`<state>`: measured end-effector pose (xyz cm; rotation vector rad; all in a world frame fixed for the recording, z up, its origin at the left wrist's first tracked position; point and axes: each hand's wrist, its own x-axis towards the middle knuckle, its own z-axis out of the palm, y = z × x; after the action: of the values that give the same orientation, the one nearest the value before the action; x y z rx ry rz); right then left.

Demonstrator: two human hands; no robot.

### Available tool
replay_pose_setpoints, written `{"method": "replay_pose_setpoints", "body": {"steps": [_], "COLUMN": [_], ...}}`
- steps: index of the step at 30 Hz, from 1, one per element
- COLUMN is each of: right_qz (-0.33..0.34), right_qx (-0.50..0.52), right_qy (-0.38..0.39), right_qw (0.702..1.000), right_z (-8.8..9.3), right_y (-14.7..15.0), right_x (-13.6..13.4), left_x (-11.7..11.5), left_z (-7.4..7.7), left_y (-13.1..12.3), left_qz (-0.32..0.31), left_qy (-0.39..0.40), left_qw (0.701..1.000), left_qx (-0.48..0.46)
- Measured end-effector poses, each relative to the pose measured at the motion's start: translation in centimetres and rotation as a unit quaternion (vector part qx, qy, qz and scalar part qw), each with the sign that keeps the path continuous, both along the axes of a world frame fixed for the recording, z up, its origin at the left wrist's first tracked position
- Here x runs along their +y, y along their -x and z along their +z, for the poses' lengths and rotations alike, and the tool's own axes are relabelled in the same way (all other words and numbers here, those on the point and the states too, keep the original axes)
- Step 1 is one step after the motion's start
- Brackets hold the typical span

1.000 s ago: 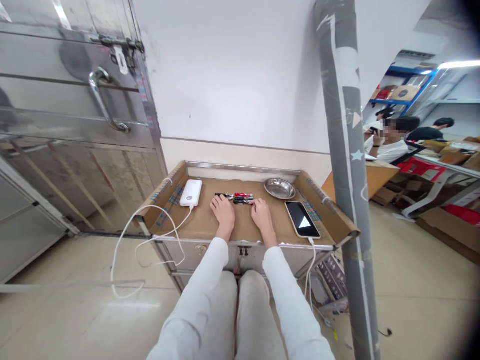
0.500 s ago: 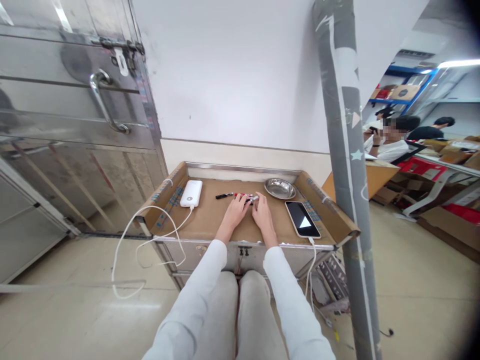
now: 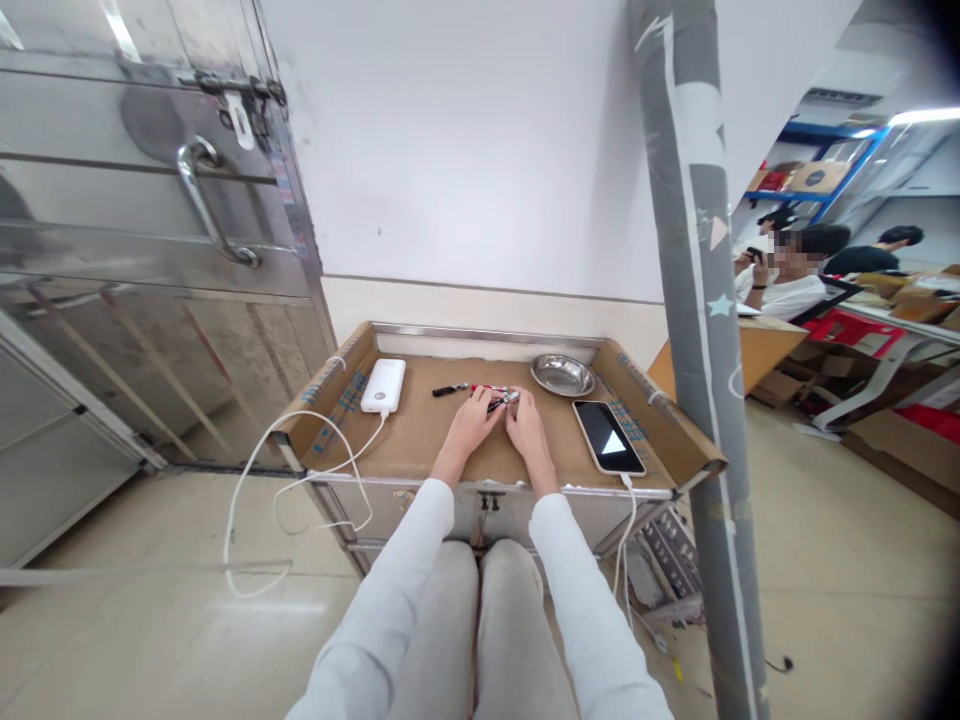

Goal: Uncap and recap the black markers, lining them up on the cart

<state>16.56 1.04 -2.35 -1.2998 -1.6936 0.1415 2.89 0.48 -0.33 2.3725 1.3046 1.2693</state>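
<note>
On the cardboard-lined table [image 3: 412,448], we work with both hands. Our left hand [image 3: 469,424] and right hand [image 3: 528,428] are curled nearly closed, fingertips gripping a black-and-silver pen [image 3: 495,404] between them; we cannot tell whether it clears the surface. Just beyond lies a red pen [image 3: 491,388]. We judge this step as two-handed handling; the next move calls for a steady grip at both ends.
</note>
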Motion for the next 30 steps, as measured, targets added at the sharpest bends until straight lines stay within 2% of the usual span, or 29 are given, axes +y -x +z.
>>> {"method": "replay_pose_setpoints", "body": {"steps": [11, 18, 22, 30], "right_qz": [0.003, 0.008, 0.002, 0.007], "right_qx": [0.012, -0.052, -0.088, -0.077], "right_qy": [0.023, 0.034, 0.049, 0.045], "right_qw": [1.000, 0.998, 0.995, 0.996], "right_z": [-0.4, -1.2, -1.4, -1.2], "right_y": [-0.3, -0.7, -0.8, -0.7], "right_x": [0.2, 0.9, 1.1, 0.9], "left_x": [0.3, 0.6, 0.7, 0.9], "left_z": [-0.4, -0.5, -0.6, -0.8], "left_y": [0.1, 0.0, 0.1, 0.1], "left_qz": [-0.018, -0.009, -0.011, -0.006], "left_qy": [0.057, 0.092, 0.098, 0.091], "left_qw": [0.998, 0.995, 0.995, 0.996], "left_qx": [0.014, 0.027, 0.025, 0.021]}}
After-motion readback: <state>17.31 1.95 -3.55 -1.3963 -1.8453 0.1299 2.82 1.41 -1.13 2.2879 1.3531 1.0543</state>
